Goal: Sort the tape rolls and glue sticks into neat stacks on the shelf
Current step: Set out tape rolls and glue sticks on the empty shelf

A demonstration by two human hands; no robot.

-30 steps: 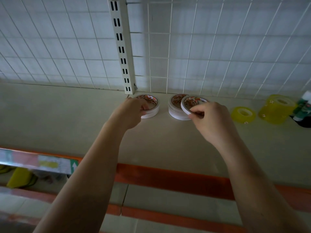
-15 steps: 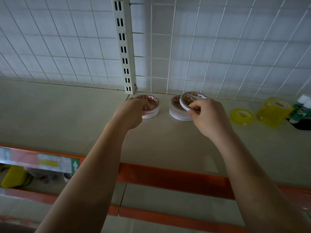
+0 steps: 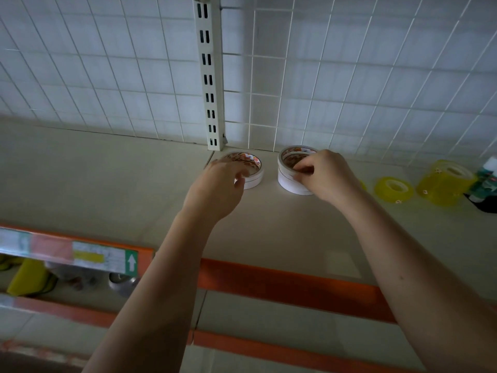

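- The left hand (image 3: 215, 188) curls its fingers over the near rim of a short stack of white tape rolls with patterned cores (image 3: 250, 172), standing on the pale shelf board (image 3: 107, 184) below the slotted white upright (image 3: 211, 76).
- The right hand (image 3: 326, 175) pinches the top roll of a taller white tape stack (image 3: 289, 173) just beside.
- Yellow tape rolls (image 3: 394, 189) lie farther right.

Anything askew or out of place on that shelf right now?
Nothing damaged or spilled. The right hand is seating a roll on the right white tape stack, its top roll slightly offset. Yellow tape rolls sit loose, unstacked, to the right.
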